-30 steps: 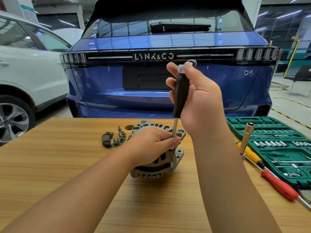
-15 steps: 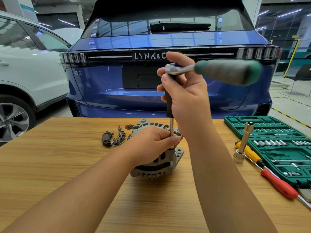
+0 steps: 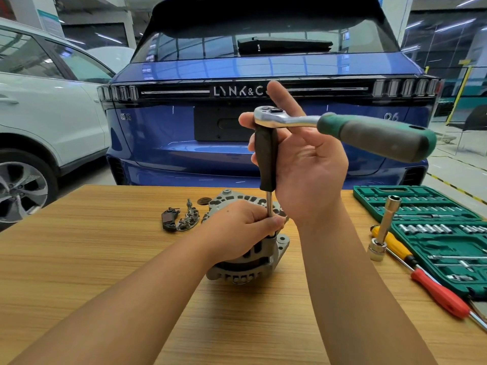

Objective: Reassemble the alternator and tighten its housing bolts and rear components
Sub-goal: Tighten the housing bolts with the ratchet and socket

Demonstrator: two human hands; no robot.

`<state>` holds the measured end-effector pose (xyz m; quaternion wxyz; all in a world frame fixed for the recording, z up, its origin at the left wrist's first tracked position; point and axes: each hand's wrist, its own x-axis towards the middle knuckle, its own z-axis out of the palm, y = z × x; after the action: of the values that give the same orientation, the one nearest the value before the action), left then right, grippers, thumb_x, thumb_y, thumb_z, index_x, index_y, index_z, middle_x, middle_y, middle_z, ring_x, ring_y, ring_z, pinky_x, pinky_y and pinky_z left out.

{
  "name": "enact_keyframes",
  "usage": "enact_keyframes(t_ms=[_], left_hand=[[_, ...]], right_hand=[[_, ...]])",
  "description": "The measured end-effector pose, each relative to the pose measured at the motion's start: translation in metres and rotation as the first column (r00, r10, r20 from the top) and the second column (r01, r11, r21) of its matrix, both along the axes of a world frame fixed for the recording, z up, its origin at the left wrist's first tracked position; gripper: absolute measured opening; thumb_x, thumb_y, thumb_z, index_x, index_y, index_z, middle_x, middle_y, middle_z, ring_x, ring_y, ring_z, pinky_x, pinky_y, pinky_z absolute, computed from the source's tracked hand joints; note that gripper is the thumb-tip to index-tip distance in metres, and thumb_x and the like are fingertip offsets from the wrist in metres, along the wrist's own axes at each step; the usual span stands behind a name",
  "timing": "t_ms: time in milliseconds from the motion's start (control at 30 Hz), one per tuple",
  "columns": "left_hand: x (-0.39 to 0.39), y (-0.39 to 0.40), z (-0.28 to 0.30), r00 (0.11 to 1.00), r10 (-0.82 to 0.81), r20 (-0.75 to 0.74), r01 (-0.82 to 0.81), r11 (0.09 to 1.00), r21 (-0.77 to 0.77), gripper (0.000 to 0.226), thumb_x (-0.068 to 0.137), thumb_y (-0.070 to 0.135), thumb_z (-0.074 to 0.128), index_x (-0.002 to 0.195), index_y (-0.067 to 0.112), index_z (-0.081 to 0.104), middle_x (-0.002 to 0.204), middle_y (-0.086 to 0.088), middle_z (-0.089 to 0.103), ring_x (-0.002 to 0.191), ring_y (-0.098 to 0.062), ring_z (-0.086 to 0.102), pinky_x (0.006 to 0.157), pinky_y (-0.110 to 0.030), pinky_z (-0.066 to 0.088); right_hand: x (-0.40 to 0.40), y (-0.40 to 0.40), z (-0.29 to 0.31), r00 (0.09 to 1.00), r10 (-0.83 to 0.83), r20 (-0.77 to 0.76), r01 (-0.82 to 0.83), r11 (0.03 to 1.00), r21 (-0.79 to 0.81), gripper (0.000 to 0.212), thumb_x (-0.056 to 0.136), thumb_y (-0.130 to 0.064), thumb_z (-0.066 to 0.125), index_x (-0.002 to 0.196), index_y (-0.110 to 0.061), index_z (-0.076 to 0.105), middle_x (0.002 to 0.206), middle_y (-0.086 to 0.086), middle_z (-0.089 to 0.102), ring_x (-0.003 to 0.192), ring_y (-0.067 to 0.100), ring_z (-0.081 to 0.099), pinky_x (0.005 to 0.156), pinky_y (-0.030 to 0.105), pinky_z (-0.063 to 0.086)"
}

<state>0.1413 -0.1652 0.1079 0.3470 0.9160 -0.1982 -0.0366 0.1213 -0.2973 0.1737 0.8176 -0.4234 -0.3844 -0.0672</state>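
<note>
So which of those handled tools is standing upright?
The black-handled driver, which the right hand steadies on the alternator. The yellow screwdriver and red screwdriver lie flat on the table.

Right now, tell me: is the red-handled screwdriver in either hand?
No: the red-handled screwdriver lies on the table beside the green socket case.
</note>
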Motion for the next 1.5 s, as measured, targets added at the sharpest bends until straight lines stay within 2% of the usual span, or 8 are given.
enact_keyframes(t_ms=[133, 267, 467, 767, 933, 1100, 1400, 1500], left_hand=[[0.0, 0.001, 0.0, 1.0, -0.007, -0.008, 0.007, 1.0, -0.016, 0.036, 0.096, 0.064, 0.047, 0.101, 0.041, 0.074, 0.099, 0.003, 0.075, 0.092, -0.021, 0.068, 0.074, -0.033, 0.054], [0.0, 0.002, 0.001, 0.999, -0.017, 0.031, 0.017, 1.0, 0.014, 0.036, 0.097, 0.062, 0.047, 0.097, 0.037, 0.073, 0.075, 0.012, 0.069, 0.059, 0.0, 0.059, 0.055, -0.02, 0.046], [0.004, 0.001, -0.002, 0.996, -0.084, 0.033, 0.084, 0.996, -0.009, 0.036, 0.101, 0.055, 0.047, 0.095, 0.032, 0.074, 0.063, 0.008, 0.064, 0.047, -0.001, 0.05, 0.045, -0.01, 0.04], [0.01, 0.003, -0.007, 0.997, -0.081, 0.007, 0.081, 0.997, 0.01, 0.051, 0.083, 0.078, 0.04, 0.11, 0.046, 0.069, 0.111, 0.004, 0.072, 0.095, -0.014, 0.065, 0.074, -0.026, 0.052], [0.009, 0.004, -0.007, 0.998, -0.061, 0.007, 0.061, 0.998, 0.01, 0.043, 0.089, 0.074, 0.044, 0.11, 0.046, 0.069, 0.105, 0.005, 0.073, 0.087, -0.008, 0.062, 0.076, -0.031, 0.056], [0.008, 0.004, -0.006, 0.998, -0.058, 0.015, 0.058, 0.998, 0.022, 0.032, 0.095, 0.067, 0.046, 0.111, 0.05, 0.068, 0.103, 0.006, 0.074, 0.086, -0.011, 0.066, 0.076, -0.032, 0.057], [0.009, 0.001, -0.007, 0.999, -0.013, 0.049, 0.011, 0.999, 0.042, 0.039, 0.092, 0.071, 0.041, 0.102, 0.047, 0.07, 0.093, 0.006, 0.073, 0.074, -0.008, 0.065, 0.067, -0.034, 0.057], [0.008, 0.001, -0.006, 0.999, -0.018, 0.035, 0.017, 0.999, 0.033, 0.042, 0.095, 0.069, 0.041, 0.105, 0.042, 0.072, 0.098, 0.004, 0.074, 0.08, -0.014, 0.069, 0.071, -0.04, 0.059]], right_hand=[[-0.002, 0.005, 0.014, 0.979, -0.155, -0.132, 0.141, 0.984, -0.109, 0.044, 0.107, -0.027, 0.034, 0.142, -0.003, 0.043, 0.095, 0.011, 0.062, 0.067, 0.01, 0.063, 0.062, 0.02, 0.049], [-0.005, 0.009, 0.01, 0.96, -0.271, -0.07, 0.26, 0.956, -0.136, 0.032, 0.096, -0.027, 0.06, 0.125, -0.017, 0.049, 0.093, -0.001, 0.068, 0.075, 0.011, 0.065, 0.07, 0.028, 0.055], [-0.008, 0.018, 0.005, 0.711, -0.703, 0.006, 0.699, 0.705, -0.122, 0.037, 0.094, -0.027, 0.073, 0.121, -0.016, 0.051, 0.09, -0.006, 0.061, 0.07, -0.002, 0.059, 0.065, 0.016, 0.048], [-0.008, -0.011, 0.018, 0.904, -0.235, -0.357, 0.228, 0.972, -0.063, 0.029, 0.097, -0.035, 0.057, 0.107, -0.009, 0.066, 0.087, 0.006, 0.073, 0.063, 0.013, 0.053, 0.06, 0.023, 0.043], [-0.009, -0.02, 0.022, 0.919, 0.043, -0.392, -0.05, 0.999, -0.009, 0.066, 0.079, -0.033, 0.059, 0.136, -0.001, 0.052, 0.097, 0.01, 0.073, 0.07, 0.013, 0.059, 0.064, 0.024, 0.048], [-0.006, -0.02, 0.021, 0.891, 0.072, -0.447, -0.046, 0.997, 0.07, 0.019, 0.076, -0.022, 0.064, 0.088, -0.012, 0.075, 0.079, -0.001, 0.066, 0.067, 0.011, 0.055, 0.073, 0.027, 0.042], [0.004, -0.005, 0.004, 0.842, -0.528, 0.109, 0.535, 0.844, -0.043, 0.022, 0.097, 0.003, 0.059, 0.104, -0.018, 0.062, 0.098, 0.008, 0.063, 0.089, 0.023, 0.059, 0.085, 0.042, 0.052], [0.007, -0.009, 0.0, 0.833, -0.502, 0.231, 0.543, 0.823, -0.169, 0.025, 0.098, -0.004, 0.054, 0.111, -0.023, 0.063, 0.107, 0.008, 0.064, 0.089, 0.019, 0.06, 0.08, 0.046, 0.055]])
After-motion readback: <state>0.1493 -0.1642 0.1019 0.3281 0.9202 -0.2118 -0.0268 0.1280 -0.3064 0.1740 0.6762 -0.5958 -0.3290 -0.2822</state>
